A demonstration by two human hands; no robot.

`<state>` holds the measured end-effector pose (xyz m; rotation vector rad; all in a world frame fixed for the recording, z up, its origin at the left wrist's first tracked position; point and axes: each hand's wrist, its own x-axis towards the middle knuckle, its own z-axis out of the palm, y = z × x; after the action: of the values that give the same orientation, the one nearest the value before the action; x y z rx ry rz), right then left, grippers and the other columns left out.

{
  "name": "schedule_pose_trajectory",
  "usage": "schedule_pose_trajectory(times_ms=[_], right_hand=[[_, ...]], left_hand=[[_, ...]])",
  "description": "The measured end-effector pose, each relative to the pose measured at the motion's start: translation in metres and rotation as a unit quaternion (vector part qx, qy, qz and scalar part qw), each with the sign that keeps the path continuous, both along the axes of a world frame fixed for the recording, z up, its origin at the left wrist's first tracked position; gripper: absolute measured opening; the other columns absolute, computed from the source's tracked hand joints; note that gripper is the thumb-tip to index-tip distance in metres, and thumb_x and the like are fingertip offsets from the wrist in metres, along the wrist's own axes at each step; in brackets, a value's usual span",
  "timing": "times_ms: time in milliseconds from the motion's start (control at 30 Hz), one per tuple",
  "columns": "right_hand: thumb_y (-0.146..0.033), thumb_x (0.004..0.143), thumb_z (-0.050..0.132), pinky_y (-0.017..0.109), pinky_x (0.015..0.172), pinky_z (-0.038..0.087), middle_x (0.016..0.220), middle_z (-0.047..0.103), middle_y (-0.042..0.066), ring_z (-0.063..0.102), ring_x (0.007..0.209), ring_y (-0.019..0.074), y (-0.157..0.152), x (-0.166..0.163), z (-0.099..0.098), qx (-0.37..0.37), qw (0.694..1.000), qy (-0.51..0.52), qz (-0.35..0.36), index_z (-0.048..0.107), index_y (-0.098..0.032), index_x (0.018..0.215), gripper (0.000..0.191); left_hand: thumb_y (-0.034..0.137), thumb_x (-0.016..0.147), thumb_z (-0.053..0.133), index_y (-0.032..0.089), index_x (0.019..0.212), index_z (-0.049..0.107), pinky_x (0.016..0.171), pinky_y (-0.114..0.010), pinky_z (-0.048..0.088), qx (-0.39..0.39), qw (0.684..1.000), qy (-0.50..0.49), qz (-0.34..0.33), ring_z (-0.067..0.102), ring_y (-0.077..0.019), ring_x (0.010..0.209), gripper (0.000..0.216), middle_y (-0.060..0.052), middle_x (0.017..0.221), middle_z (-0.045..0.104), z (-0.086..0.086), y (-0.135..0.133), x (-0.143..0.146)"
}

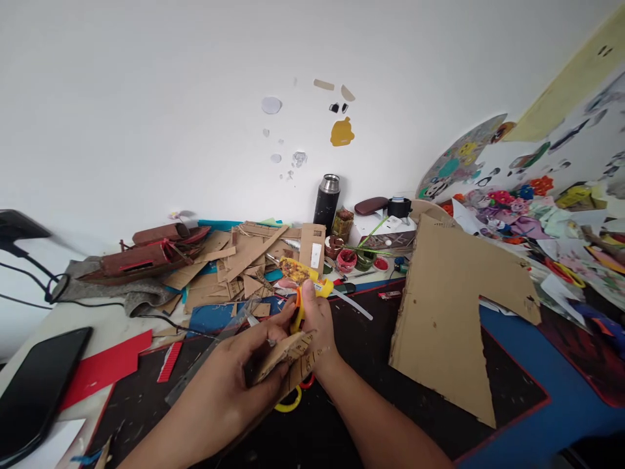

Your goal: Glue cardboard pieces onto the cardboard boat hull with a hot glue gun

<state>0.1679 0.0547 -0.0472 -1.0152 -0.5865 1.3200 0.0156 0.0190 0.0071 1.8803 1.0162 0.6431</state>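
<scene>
My right hand (317,319) is closed around the handle of a yellow hot glue gun (303,272). Its metal nozzle points up and left, and a clear glue stick (355,305) sticks out of its rear. In my left hand (234,384) is a folded or layered cardboard piece (283,358) with printed markings, gripped between thumb and fingers. The cardboard sits just below the glue gun, close to my right wrist. Beneath the hands, the yellow and red handles of a pair of scissors (289,400) show on the dark mat; the rest is hidden.
Cardboard scraps (244,260) pile up against the wall. A large cardboard sheet (439,312) lies at right. Behind stand a black flask (327,200) and open paint pots (346,260). At left are a black phone (41,391), red card (107,368) and a cable (161,319).
</scene>
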Motion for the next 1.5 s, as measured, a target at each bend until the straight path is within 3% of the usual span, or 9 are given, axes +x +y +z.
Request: schedule_pose_trajectory(times_ms=[100, 200, 300, 433, 567, 833, 1100, 1300, 1500], right_hand=[[-0.091, 0.078, 0.07, 0.025, 0.041, 0.036, 0.048, 0.056, -0.003, 0.049, 0.041, 0.0135, 0.0, 0.002, 0.004, -0.012, 1.0, 0.011, 0.021, 0.081, -0.014, 0.097, 0.08], [-0.087, 0.081, 0.07, 0.023, 0.038, 0.036, 0.049, 0.058, -0.005, 0.047, 0.037, 0.0124, 0.001, 0.005, 0.007, -0.01, 0.999, 0.03, 0.037, 0.077, -0.014, 0.109, 0.078], [-0.084, 0.081, 0.073, 0.021, 0.037, 0.036, 0.05, 0.059, -0.005, 0.047, 0.036, 0.0108, 0.002, 0.006, 0.007, -0.008, 0.999, 0.024, 0.029, 0.076, -0.013, 0.109, 0.076], [-0.086, 0.082, 0.071, 0.021, 0.032, 0.03, 0.05, 0.057, -0.006, 0.046, 0.032, 0.0107, 0.001, 0.004, 0.002, 0.004, 0.999, 0.015, 0.048, 0.075, -0.013, 0.11, 0.078], [-0.086, 0.086, 0.068, 0.021, 0.032, 0.03, 0.048, 0.058, -0.006, 0.049, 0.031, 0.0117, -0.001, 0.001, -0.002, 0.019, 0.997, -0.015, 0.072, 0.074, -0.013, 0.111, 0.077], [-0.086, 0.085, 0.069, 0.02, 0.033, 0.031, 0.046, 0.051, -0.009, 0.05, 0.031, 0.0114, -0.005, -0.002, -0.002, 0.039, 0.994, -0.05, 0.084, 0.07, -0.016, 0.096, 0.071], [-0.084, 0.093, 0.062, 0.023, 0.043, 0.042, 0.041, 0.051, -0.006, 0.049, 0.036, 0.0119, -0.021, -0.008, -0.01, 0.075, 0.976, -0.177, 0.1, 0.073, -0.016, 0.09, 0.069], [-0.08, 0.098, 0.058, 0.024, 0.042, 0.04, 0.04, 0.048, -0.006, 0.047, 0.036, 0.0122, -0.024, -0.009, -0.018, 0.082, 0.967, -0.223, 0.089, 0.068, -0.018, 0.082, 0.065], [-0.073, 0.1, 0.062, 0.03, 0.048, 0.044, 0.043, 0.05, -0.004, 0.05, 0.041, 0.0167, -0.025, -0.006, -0.016, 0.076, 0.961, -0.254, 0.079, 0.072, -0.022, 0.082, 0.055]], left_hand=[[0.016, 0.087, 0.066, 0.03, 0.097, 0.074, 0.099, -0.037, 0.063, 0.012, 0.998, 0.018, -0.052, 0.071, -0.0309, 0.135, 0.019, -0.004, 0.144, 0.076, 0.011, -0.009, 0.002], [0.016, 0.083, 0.069, 0.031, 0.098, 0.077, 0.086, -0.034, 0.067, -0.006, 0.997, 0.025, -0.079, 0.08, -0.0297, 0.112, 0.023, -0.005, 0.133, 0.081, 0.016, -0.017, 0.002], [0.026, 0.091, 0.068, 0.03, 0.108, 0.078, 0.079, -0.032, 0.066, -0.034, 0.999, -0.016, 0.0, 0.081, -0.0267, 0.097, 0.019, -0.005, 0.114, 0.084, 0.012, -0.013, -0.004], [0.047, 0.094, 0.069, 0.026, 0.104, 0.073, 0.071, -0.03, 0.061, 0.017, 0.984, -0.01, 0.176, 0.076, -0.0253, 0.087, 0.024, -0.004, 0.097, 0.082, 0.008, 0.015, -0.023], [0.048, 0.089, 0.068, 0.025, 0.11, 0.07, 0.083, -0.032, 0.058, 0.042, 0.968, 0.028, 0.246, 0.076, -0.0251, 0.091, 0.032, -0.002, 0.103, 0.083, 0.008, 0.042, -0.04], [0.05, 0.089, 0.062, 0.025, 0.111, 0.068, 0.07, -0.03, 0.051, 0.072, 0.945, 0.104, 0.302, 0.075, -0.0248, 0.083, 0.034, -0.001, 0.097, 0.083, -0.003, 0.055, -0.049], [0.046, 0.091, 0.058, 0.027, 0.111, 0.065, 0.064, -0.033, 0.045, 0.114, 0.908, 0.221, 0.336, 0.076, -0.0285, 0.077, 0.029, -0.002, 0.089, 0.081, -0.005, 0.053, -0.044], [0.038, 0.096, 0.059, 0.025, 0.115, 0.063, 0.069, -0.037, 0.049, 0.236, 0.857, 0.307, 0.341, 0.079, -0.0342, 0.084, 0.024, -0.007, 0.089, 0.082, -0.017, 0.052, -0.046], [0.02, 0.094, 0.061, 0.021, 0.116, 0.059, 0.078, -0.039, 0.05, 0.417, 0.815, 0.298, 0.27, 0.079, -0.0313, 0.085, 0.021, -0.01, 0.097, 0.083, -0.026, 0.049, -0.046]])
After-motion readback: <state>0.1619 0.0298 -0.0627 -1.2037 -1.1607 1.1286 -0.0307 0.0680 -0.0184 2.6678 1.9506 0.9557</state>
